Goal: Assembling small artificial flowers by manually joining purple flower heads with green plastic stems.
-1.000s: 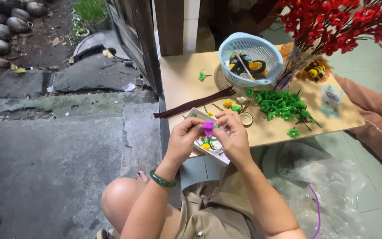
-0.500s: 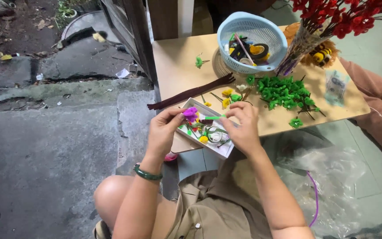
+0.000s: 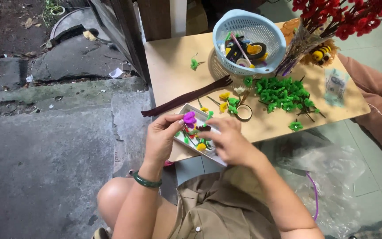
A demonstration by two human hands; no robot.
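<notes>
A small purple flower of twisted pipe cleaner (image 3: 189,118) is pinched upright at the fingertips of the left hand (image 3: 162,139), just above a shallow white rectangular tray (image 3: 186,109). The tray is set tilted at the near edge of the table and is filled with small yellow, green and red pipe-cleaner pieces, into which the right hand (image 3: 228,141) is lowered.

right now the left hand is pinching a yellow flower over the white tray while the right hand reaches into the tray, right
Not quite: the flower pinched by the left hand is purple, not yellow, as the head view shows. The rest holds: it sits over the white tray, and the right hand reaches into that tray.
</notes>
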